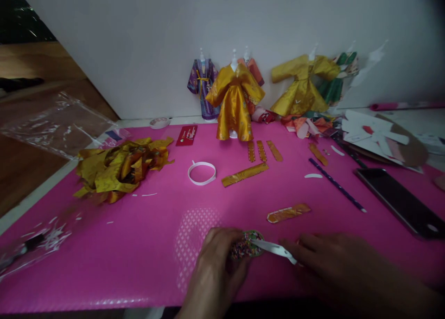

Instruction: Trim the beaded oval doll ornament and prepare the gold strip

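My left hand (217, 258) is curled round a small round dish of multicoloured beads (243, 249), low in the middle of the head view. From the right, my right hand (320, 258) grips pale metal scissors (274, 248); their blades look closed and the tips reach the beads. Their handles are mostly hidden by my fingers. Just beyond my hands lies a gold fabric strip (290, 213) with a white-trimmed, pointed end. Farther back is a longer gold strip (245, 174), with several shorter gold pieces (261, 150) behind it.
Crumpled gold fabric (121, 166) and clear plastic wrap (59, 122) lie left. A white ring (202, 173) and a red card (187, 135) are mid-table. Dressed doll forms (234, 101) stand along the wall. A dark pencil (335, 184) and a phone (399, 200) lie right.
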